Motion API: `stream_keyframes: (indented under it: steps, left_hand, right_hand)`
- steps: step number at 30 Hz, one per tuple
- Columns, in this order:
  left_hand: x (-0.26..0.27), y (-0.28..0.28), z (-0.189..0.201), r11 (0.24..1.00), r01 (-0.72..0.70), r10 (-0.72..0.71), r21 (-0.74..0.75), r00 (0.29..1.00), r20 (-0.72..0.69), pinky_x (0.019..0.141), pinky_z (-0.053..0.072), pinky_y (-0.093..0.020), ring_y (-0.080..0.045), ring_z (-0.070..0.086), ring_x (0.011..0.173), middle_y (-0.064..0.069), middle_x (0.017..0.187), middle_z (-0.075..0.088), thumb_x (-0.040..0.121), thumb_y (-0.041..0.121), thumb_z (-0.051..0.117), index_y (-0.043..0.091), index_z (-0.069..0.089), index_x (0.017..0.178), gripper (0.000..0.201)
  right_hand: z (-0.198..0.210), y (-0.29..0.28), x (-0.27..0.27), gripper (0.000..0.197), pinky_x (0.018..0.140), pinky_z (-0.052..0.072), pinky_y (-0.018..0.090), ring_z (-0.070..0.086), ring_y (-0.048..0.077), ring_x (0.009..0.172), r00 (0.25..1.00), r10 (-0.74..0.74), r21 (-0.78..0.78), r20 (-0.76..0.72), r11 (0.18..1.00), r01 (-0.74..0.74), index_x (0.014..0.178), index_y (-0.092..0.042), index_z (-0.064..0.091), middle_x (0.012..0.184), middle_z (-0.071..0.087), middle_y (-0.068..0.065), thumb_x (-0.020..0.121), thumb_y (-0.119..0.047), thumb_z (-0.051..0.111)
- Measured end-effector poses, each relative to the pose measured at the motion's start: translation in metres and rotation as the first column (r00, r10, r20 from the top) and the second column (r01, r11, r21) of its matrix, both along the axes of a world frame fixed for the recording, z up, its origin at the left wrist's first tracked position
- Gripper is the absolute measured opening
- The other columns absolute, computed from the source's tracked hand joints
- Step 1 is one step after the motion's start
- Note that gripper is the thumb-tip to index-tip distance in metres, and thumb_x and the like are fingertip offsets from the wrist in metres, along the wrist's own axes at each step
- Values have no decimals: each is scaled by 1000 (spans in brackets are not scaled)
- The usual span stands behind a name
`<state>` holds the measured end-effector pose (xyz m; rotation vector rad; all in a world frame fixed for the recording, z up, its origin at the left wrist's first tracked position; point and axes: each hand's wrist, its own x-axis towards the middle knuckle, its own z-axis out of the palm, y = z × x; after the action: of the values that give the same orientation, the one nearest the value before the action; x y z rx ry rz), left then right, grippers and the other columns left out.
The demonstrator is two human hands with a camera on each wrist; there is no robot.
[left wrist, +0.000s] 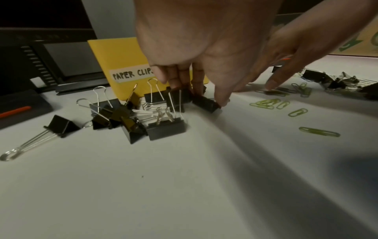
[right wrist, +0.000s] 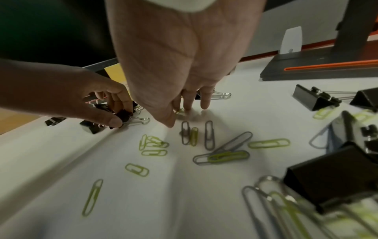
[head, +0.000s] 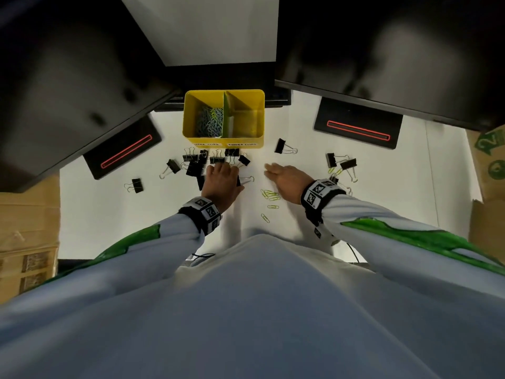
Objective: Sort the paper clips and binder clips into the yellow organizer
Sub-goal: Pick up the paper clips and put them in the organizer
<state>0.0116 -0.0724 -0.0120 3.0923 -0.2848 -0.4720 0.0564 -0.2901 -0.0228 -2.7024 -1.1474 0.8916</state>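
We see the left hand (head: 220,181) down in the cluster of black binder clips (head: 213,160) just near of the yellow organizer (head: 191,116), thumb and fingers curled onto 1 clip body (left wrist: 205,102). More binder clips lie scattered far right (head: 340,162) and 1 alone at left (head: 136,185). The right hand (head: 285,179) is spread, fingers straight, tips touching the white table (head: 109,220) just beyond the loose paper clips (right wrist: 212,145); whether it pins 1 under a fingertip we cannot tell.

The organizer has 2 compartments: the left, labelled PAPER CLIPS (left wrist: 132,75), already holds a pile; the right looks empty.

Handling, we judge: binder clips are stiff, light and blocky, so take them across the black body or by the wire loops, which swing. Tangled loops may drag neighbours along. Paper clips are thin, flat and slippery on the smooth top, so slide them together or nail-pinch an end.
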Motion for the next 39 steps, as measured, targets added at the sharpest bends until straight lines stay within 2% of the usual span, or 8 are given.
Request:
stream_keyframes:
  steps: [4,7,9,11,16,24,30,39]
  left_hand:
    - [-5,-5,0,983,99,-100,-156,995,3,95,37,-44,-30,49,111,-11,121,52,83,40,67,13,53,122,49]
    - [-12,-21,-8,927,305,-335,-217,935,-115,100,39,-45,-27,47,117,-10,131,47,71,57,72,13,43,135,83]
    - [-17,-28,-13,920,340,-374,-193,910,-181,98,41,-45,-26,44,118,-10,133,43,58,65,76,13,36,139,104]
    - [-19,-35,-14,930,337,-361,-145,910,-203,94,43,-43,-26,43,116,-9,131,41,54,66,78,14,34,137,107]
    - [-7,-59,-11,939,265,-310,-217,927,-209,87,48,-44,-28,45,111,-10,125,44,74,41,76,10,44,129,71]
    - [3,-61,-15,967,133,-187,-217,950,-251,82,48,-43,-31,53,107,-14,113,55,93,20,58,5,56,110,23]
    - [3,-40,-21,969,85,-151,-231,946,-286,83,48,-42,-33,57,100,-15,107,58,96,18,48,3,57,104,19]
    - [-2,-25,-18,922,-24,-118,-387,933,-340,75,45,-40,-30,56,86,-12,91,59,93,13,46,10,54,83,13]
  right_hand:
    - [-5,-25,-16,55,114,31,42,30,25,143,997,78,76,1,994,-78,144,-9,39,157,28,10,90,0,43]
    - [-4,-45,-22,48,104,43,45,49,34,127,985,-163,202,55,968,149,137,-7,50,143,48,16,89,-4,52]
    - [2,-54,-22,47,98,45,45,50,36,119,936,-348,158,50,928,336,136,-5,47,135,48,18,91,-15,57]
    - [6,-58,-24,57,95,45,43,48,34,116,911,-410,48,38,912,408,134,-4,46,130,46,16,89,-33,63]
    - [5,-43,-34,75,91,44,41,45,32,116,923,-384,0,-14,923,384,130,-6,43,127,43,15,74,-45,75]
    - [0,-6,-21,55,82,49,43,48,33,113,892,-450,17,-40,892,451,120,-2,47,123,46,17,81,-32,71]
    - [1,8,-17,29,82,47,45,54,39,107,899,-434,1,-56,901,435,116,3,49,120,50,23,96,-17,46]
    - [1,7,-17,24,80,47,39,57,35,106,909,-409,-26,-84,913,408,112,-3,54,117,54,17,90,-9,48]
